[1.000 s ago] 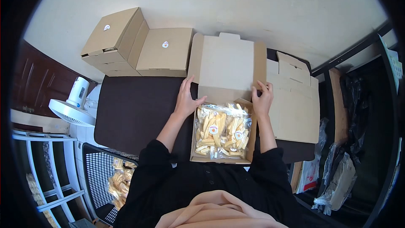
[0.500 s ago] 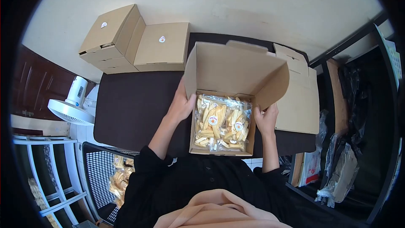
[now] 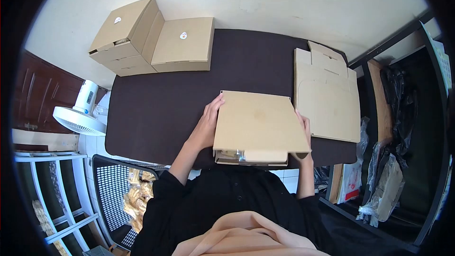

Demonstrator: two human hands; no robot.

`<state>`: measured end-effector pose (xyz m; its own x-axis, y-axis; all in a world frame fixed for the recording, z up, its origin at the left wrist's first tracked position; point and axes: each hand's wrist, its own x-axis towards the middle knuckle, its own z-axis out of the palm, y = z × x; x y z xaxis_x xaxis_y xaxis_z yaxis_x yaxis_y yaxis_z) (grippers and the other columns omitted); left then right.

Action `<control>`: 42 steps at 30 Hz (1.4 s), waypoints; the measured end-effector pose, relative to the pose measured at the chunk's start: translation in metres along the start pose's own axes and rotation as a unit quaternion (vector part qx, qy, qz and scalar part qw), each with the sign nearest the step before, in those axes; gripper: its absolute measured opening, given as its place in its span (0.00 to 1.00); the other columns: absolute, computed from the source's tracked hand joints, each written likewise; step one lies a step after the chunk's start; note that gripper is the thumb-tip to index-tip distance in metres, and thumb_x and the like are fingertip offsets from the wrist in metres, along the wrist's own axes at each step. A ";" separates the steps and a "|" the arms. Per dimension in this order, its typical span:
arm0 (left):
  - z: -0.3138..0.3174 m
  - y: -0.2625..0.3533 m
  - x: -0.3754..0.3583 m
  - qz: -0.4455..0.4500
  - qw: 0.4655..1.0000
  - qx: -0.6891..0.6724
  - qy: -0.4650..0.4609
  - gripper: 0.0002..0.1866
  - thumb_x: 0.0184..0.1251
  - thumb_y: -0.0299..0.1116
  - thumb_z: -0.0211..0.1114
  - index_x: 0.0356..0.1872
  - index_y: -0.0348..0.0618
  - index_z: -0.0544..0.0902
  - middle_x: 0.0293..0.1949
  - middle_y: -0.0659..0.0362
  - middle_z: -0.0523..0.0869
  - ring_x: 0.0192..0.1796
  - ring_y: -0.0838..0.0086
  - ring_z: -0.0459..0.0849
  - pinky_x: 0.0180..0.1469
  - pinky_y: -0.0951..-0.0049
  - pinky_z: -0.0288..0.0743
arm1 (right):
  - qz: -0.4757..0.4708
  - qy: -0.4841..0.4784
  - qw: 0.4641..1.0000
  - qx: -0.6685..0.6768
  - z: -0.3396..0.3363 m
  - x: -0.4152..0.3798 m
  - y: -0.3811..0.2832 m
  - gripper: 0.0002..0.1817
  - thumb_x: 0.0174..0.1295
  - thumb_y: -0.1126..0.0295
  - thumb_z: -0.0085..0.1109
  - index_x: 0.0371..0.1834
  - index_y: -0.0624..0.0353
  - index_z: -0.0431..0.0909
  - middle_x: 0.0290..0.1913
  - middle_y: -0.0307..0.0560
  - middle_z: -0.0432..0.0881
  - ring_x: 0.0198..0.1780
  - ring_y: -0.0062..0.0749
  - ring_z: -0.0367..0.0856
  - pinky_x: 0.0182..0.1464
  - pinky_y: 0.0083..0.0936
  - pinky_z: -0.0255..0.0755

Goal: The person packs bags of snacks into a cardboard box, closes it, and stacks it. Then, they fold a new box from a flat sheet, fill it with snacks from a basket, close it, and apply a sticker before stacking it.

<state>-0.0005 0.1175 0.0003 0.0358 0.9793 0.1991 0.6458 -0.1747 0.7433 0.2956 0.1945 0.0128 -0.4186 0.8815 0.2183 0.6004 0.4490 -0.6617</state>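
A brown cardboard box [image 3: 258,121] sits near the front edge of the dark table, its lid folded over and not quite down. Through the gap at the front, part of a clear plastic bag [image 3: 233,154] with pale snack pieces shows. Along the box's left side, my left hand [image 3: 207,123] holds it, fingers reaching up to the back left corner. My right hand [image 3: 304,125] grips the right side, partly covered by the lid's side flap, which sticks out at the front right corner.
Closed boxes with round stickers [image 3: 182,47] stand at the back left of the table [image 3: 156,114]. Flat unfolded cardboard [image 3: 332,99] lies on the right. A black basket [image 3: 111,194] of snack packets, a white fan [image 3: 80,114] and a dark shelf [image 3: 379,109] surround the table.
The lid, upright before, has swung down towards me and now covers the snack bags. Both hands stay at the box's sides.
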 end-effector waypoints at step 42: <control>0.035 0.026 -0.074 0.040 0.986 -0.062 0.150 0.56 0.45 0.37 0.73 0.67 0.42 0.39 0.68 0.37 0.38 0.70 0.48 0.47 0.68 0.52 0.47 | -0.134 0.379 0.909 -0.109 -0.031 0.044 -0.077 0.21 0.43 0.70 0.68 0.45 0.54 0.79 0.49 0.51 0.74 0.55 0.48 0.71 0.60 0.43 0.61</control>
<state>0.0406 0.0445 -0.0176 -0.1572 0.8909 0.4261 0.5513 -0.2789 0.7863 0.2520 0.2029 0.0960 -0.0296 0.5467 0.8368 0.7010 0.6082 -0.3725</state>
